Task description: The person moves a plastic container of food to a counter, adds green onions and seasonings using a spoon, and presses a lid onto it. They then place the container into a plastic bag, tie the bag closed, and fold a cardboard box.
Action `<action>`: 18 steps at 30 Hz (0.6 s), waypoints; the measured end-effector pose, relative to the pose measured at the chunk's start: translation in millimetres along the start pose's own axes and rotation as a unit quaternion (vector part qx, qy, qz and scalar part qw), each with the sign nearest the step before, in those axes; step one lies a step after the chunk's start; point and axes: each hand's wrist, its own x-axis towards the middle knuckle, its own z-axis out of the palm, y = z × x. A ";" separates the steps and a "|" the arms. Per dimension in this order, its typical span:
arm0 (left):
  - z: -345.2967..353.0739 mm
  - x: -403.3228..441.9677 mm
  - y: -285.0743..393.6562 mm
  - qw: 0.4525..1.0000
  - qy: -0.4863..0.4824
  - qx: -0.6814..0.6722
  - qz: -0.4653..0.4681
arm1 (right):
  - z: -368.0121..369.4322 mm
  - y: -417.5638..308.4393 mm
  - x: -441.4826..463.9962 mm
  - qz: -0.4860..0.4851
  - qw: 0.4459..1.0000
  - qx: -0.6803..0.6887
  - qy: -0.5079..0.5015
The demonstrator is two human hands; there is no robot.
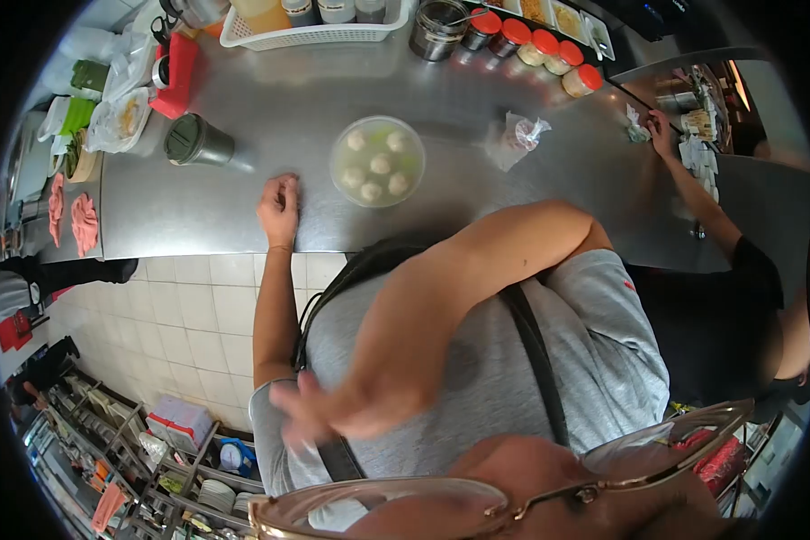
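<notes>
My left hand (279,212) rests on the steel counter near its front edge, fingers curled in, with nothing visible in them. To its right stands a round translucent bowl (335,171) of pale greenish liquid. Several whitish balls (381,164) sit in it; I cannot tell what they are made of. My right arm crosses my chest, and my right hand (346,409) is near my left shoulder. It is blurred by motion, but its fingers look apart and nothing shows in them. A dark-lidded canister (198,141) stands left of the bowl, beyond my left hand.
A crumpled clear plastic bag (518,139) lies right of the bowl. Red-lidded jars (538,47), a dark glass jar (436,31) and a white basket (315,34) of bottles line the back. Another person's hand (660,133) touches the counter at right. Pink cloths (84,223) lie at left.
</notes>
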 end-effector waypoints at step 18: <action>33.2 -29.1 102.4 0.894 -0.061 -0.389 -0.216 | 42.7 -148.9 -230.9 0.832 0.267 0.415 0.254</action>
